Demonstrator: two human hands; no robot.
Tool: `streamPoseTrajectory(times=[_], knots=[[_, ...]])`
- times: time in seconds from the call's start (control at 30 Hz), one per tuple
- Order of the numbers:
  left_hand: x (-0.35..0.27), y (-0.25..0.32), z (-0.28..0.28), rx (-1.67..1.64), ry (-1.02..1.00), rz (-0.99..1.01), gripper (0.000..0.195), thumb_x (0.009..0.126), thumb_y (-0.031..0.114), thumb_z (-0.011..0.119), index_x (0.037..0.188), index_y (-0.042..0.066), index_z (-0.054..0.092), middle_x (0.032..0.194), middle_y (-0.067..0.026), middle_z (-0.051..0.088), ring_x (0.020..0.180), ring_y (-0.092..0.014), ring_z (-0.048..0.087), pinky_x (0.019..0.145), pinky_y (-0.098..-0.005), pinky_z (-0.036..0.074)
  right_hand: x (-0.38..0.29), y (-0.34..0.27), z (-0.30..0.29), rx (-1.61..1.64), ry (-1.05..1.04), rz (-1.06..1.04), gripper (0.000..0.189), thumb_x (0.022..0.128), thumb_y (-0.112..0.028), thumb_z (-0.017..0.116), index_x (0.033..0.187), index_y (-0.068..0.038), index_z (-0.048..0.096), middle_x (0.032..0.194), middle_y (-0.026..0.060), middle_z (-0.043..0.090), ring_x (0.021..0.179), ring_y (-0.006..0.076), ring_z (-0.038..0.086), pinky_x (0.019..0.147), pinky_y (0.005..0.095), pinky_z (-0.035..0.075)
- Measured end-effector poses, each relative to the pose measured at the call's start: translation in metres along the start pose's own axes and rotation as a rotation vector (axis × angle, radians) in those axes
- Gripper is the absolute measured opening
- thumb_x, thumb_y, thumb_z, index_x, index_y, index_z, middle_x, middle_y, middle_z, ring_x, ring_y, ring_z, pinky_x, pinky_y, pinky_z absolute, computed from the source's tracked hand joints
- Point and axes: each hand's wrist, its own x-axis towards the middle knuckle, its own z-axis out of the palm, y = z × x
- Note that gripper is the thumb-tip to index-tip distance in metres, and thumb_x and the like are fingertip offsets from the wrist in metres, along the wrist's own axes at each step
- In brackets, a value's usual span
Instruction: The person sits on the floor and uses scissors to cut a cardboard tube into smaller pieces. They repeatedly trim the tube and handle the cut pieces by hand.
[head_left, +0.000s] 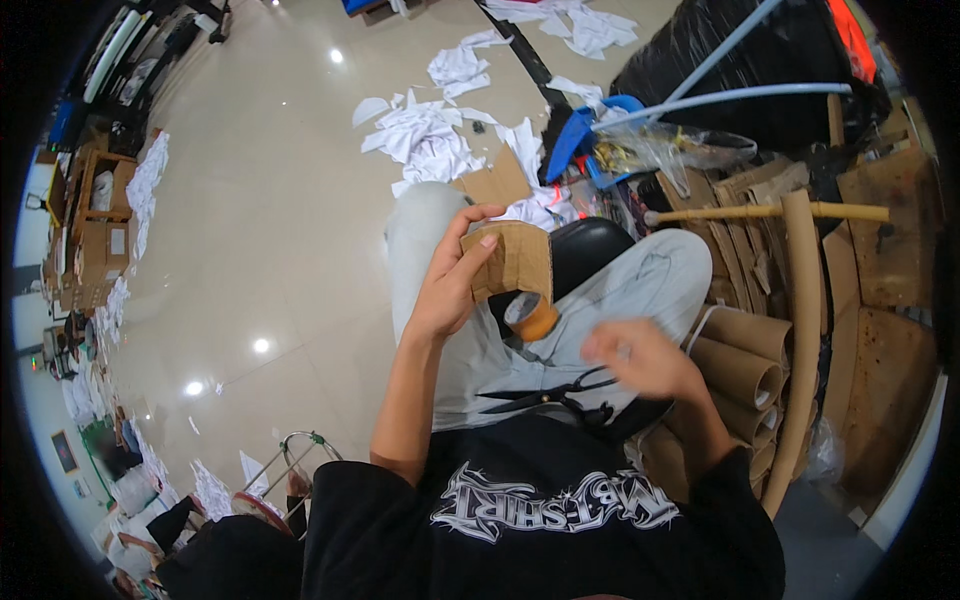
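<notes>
A folded piece of brown corrugated cardboard (517, 259) is pinched in my left hand (450, 281), thumb on its near face. It is held above my lap, over light grey jeans (487, 375). Just below the cardboard, a roll of orange-brown packing tape (536, 319) rests between my legs. Black-handled scissors (544, 397) lie across my lap, blades slightly parted and pointing left. My right hand (645, 356) is blurred, its fingers curled above the right thigh close to the scissors' handles. Whether anything is between those fingers does not show.
To my right are stacked cardboard tubes (739, 367), a tall upright tube (802, 337), a bamboo stick (750, 212) and flattened cardboard (739, 240). White fabric scraps (427, 139), a blue dustpan (574, 142) and a large black bag (720, 82) lie ahead. Behind-left, another person (232, 559) sits close.
</notes>
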Motion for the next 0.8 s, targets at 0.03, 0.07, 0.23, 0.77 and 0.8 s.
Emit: streamPoseTrajectory(times=[0.03, 0.07, 0.23, 0.77, 0.8], knots=[[0.002, -0.006, 0.003, -0.028, -0.067, -0.042, 0.034, 0.106, 0.014, 0.05, 0.138, 0.004, 0.045, 0.141, -0.019, 0.056, 0.123, -0.027, 0.061, 0.099, -0.042, 0.054, 0.014, 0.007, -0.004, 0.155, 0.142, -0.013, 0.039, 0.106, -0.038, 0.052, 0.112, -0.002, 0.064, 0.095, 0.0121, 0.068, 0.092, 0.0224, 0.067, 0.082, 0.0402, 0.052], [0.003, -0.01, 0.008, -0.013, -0.092, -0.035, 0.033, 0.107, 0.016, 0.049, 0.138, 0.004, 0.045, 0.142, -0.0188, 0.056, 0.123, -0.027, 0.06, 0.1, -0.0413, 0.053, 0.033, 0.009, -0.002, 0.306, 0.273, -0.035, 0.044, 0.109, -0.041, 0.047, 0.124, -0.003, 0.061, 0.106, 0.0112, 0.068, 0.1, 0.0196, 0.066, 0.086, 0.0386, 0.052], [0.026, -0.043, 0.039, 0.191, -0.03, 0.229, 0.032, 0.111, 0.02, 0.042, 0.138, 0.003, 0.045, 0.145, -0.0176, 0.054, 0.126, -0.025, 0.058, 0.105, -0.036, 0.049, 0.093, 0.033, 0.035, 1.012, 0.225, -0.265, 0.069, 0.109, -0.056, 0.029, 0.158, -0.008, 0.03, 0.151, 0.0111, 0.048, 0.132, 0.0232, 0.054, 0.105, 0.0431, 0.048], [0.017, -0.097, -0.035, 1.508, -0.544, -0.07, 0.098, 0.068, 0.027, 0.085, 0.153, 0.012, 0.038, 0.156, -0.0185, 0.036, 0.138, -0.042, 0.041, 0.111, -0.0558, 0.037, 0.069, 0.075, -0.008, 1.26, 0.441, -0.198, 0.072, 0.105, -0.06, 0.042, 0.153, -0.007, 0.037, 0.138, 0.0207, 0.057, 0.117, 0.0317, 0.063, 0.092, 0.0484, 0.054], [0.017, -0.1, -0.029, 1.58, -0.581, -0.126, 0.101, 0.064, 0.028, 0.088, 0.151, 0.012, 0.04, 0.154, -0.0181, 0.038, 0.135, -0.042, 0.043, 0.111, -0.0541, 0.037, 0.069, 0.078, -0.009, 1.214, 0.444, -0.197, 0.07, 0.105, -0.057, 0.045, 0.153, -0.007, 0.037, 0.138, 0.0204, 0.057, 0.116, 0.0309, 0.063, 0.093, 0.0473, 0.054]])
